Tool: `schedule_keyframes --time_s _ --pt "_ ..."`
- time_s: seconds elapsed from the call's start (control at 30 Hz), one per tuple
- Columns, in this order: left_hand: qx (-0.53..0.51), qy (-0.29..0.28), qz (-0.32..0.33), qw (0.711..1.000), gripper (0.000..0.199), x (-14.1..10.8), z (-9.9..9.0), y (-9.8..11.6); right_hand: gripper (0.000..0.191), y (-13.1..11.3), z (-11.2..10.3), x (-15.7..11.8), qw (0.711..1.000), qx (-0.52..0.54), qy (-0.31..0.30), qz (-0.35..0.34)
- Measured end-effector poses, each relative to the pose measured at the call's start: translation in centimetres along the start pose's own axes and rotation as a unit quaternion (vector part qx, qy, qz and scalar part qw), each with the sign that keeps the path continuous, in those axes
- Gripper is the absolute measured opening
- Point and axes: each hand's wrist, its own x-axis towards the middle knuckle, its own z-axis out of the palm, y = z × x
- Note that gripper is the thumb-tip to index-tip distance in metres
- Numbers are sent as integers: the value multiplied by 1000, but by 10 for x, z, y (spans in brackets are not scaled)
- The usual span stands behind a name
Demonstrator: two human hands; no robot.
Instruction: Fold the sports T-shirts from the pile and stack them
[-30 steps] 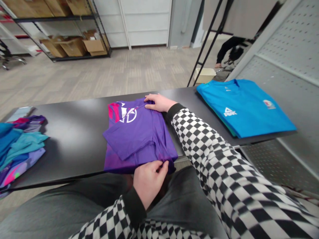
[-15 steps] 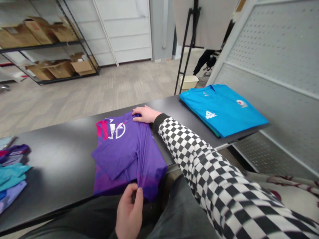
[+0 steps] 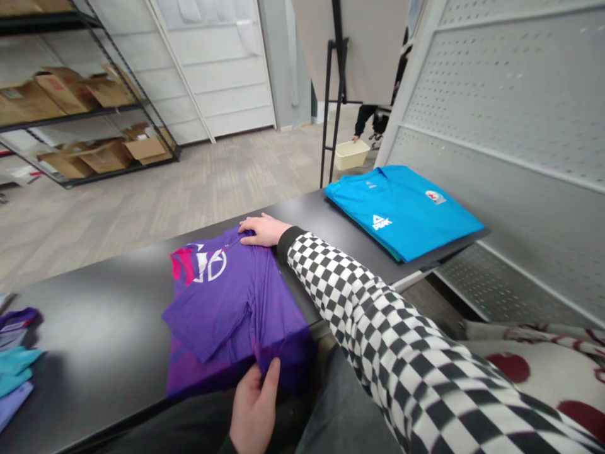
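A purple T-shirt [image 3: 224,315] with a white print and a pink-patterned sleeve lies partly folded on the black table, one sleeve laid across its front. My right hand [image 3: 265,230], in a black-and-white checkered sleeve, grips the shirt near its collar at the far edge, fingertips curled over the cloth. At the near side, my left hand [image 3: 255,403] pinches the shirt's lower part between thumb and fingers. Between the two hands run loose creases. The hem on the right hangs over the table's near edge above my lap.
A stack of folded blue shirts [image 3: 406,211] rests at the table's [image 3: 104,321] right end. Teal and lilac garments [image 3: 16,369] lie at the left. Beyond stand shelves with cardboard boxes [image 3: 106,154], an easel, a perforated panel [image 3: 515,113], and a person's hand at a cream bin [image 3: 352,156].
My left hand has shifted slightly right relative to the shirt, still pinching the cloth. My right hand stays at the collar. The camera view has tilted up and turned a little right.
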Motion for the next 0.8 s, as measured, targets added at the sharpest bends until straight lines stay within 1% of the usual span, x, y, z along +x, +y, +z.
schedule_keyframes --time_s 0.07,0.13,0.17,0.23,0.3,0.4,0.5,0.57,0.67,0.8 --pt "20 -5 31 999 65 1 -5 -5 26 1 2 1 1000 -3 3 3" --pt "38 -27 52 998 66 1 -11 -8 29 3 4 3 1000 -6 7 5" --pt "42 -35 63 997 64 1 -14 -7 30 5 5 4 1000 -6 9 6" --pt "35 -34 80 996 59 -1 -15 0 32 7 7 5 1000 -5 11 6" --pt "16 -17 84 996 56 -4 -12 14 32 9 7 6 1000 -4 12 1" --pt "-3 36 60 998 60 -10 -5 35 31 8 7 5 1000 -8 6 1" --pt "-4 88 45 995 65 -16 -6 45 28 6 5 4 1000 -3 8 6" --pt "-5 107 45 993 67 -18 -13 43 25 6 3 3 1000 4 14 3" --pt "-9 130 38 991 73 -14 -22 30 22 6 1 2 1000 11 16 -2" --pt "0 137 34 990 81 -2 -25 10 22 5 2 2 1000 0 12 -5"
